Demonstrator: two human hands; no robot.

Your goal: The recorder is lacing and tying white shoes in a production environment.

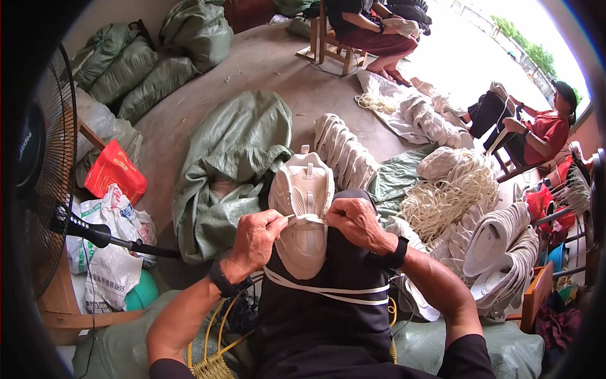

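Note:
A beige shoe upper (pixel 304 243) lies across my lap with its toe toward me. A white shoelace (pixel 309 219) crosses its middle, just below the tongue. My left hand (pixel 257 239) pinches the lace at the left edge of the shoe, thumb against the curled fingers. At the right edge my right hand (pixel 358 221) is closed with its fingertips on the lace's other side. Two more white laces (pixel 328 292) stretch over my dark trousers below the toe. The inner fingers of both hands are partly hidden.
A green woven sack (pixel 230 164) slumps ahead on the left. Stacked uppers (pixel 347 151) and a heap of white laces (pixel 448 196) lie to the right. A black fan (pixel 44 164) stands at far left. Two people sit working beyond, one in a red shirt (pixel 548 134).

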